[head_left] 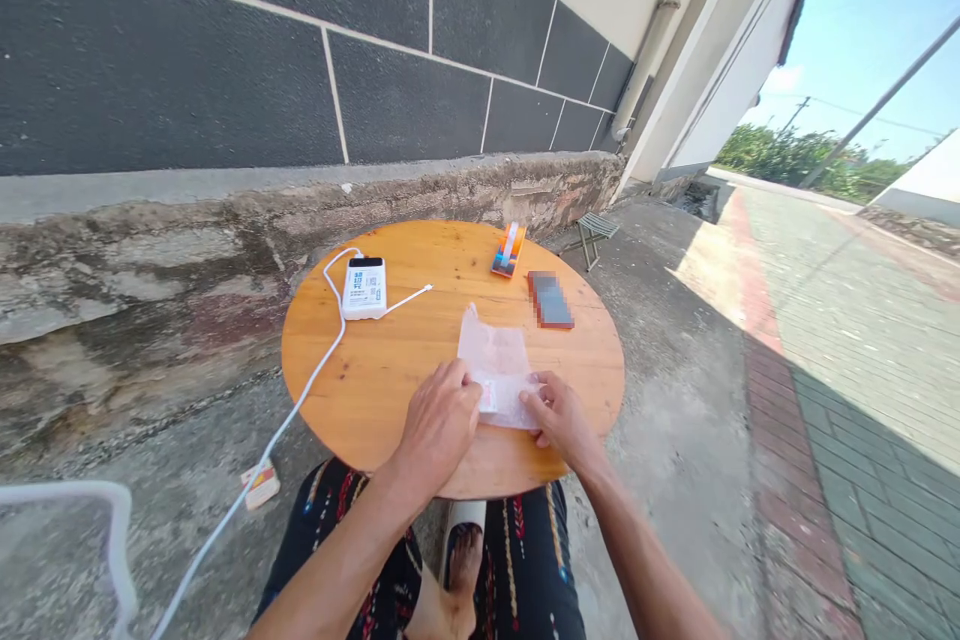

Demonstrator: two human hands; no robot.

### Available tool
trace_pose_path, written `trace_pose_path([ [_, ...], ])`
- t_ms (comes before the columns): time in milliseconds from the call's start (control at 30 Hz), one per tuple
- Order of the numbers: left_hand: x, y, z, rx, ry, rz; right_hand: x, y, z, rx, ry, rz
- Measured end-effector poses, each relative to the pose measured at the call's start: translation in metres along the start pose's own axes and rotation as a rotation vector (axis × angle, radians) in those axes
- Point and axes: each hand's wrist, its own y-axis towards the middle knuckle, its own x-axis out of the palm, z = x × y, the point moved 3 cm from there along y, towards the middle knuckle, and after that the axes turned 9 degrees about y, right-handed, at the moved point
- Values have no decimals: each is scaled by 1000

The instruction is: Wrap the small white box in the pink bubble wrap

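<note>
A crinkled, translucent sheet of bubble wrap lies near the front of the round wooden table. On its left part rests a small white box with pinkish-red print, partly covered by my fingers. My left hand is closed at the left side of this box, fingers curled against it. With thumb and fingers, my right hand pinches the right edge of the bubble wrap. The far end of the sheet spreads loosely away from both hands.
On the round table stand a white power strip with cables, an orange tape roll and a red-edged phone-like object, blurred. A folding stool stands behind the table; a small packet lies on the ground.
</note>
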Motion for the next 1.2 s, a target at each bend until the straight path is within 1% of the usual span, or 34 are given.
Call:
trace_pose_path([
  [100,1,-1,1,53,-10,44,2,0,4,-46,61,41],
  [233,3,-1,1,87,-41,32,7,-2,5,-20,167,43],
  [367,3,-1,1,97,-53,27,10,-2,4,-8,238,48],
  [600,5,-3,1,85,-77,26,12,-7,6,-20,284,90],
  [767,5,-3,2,74,-97,31,14,-9,9,-32,196,144],
  [900,6,-2,2,72,-104,24,14,-9,11,-92,92,196],
  [1200,8,-3,2,77,-94,18,12,-11,8,-115,5,215],
])
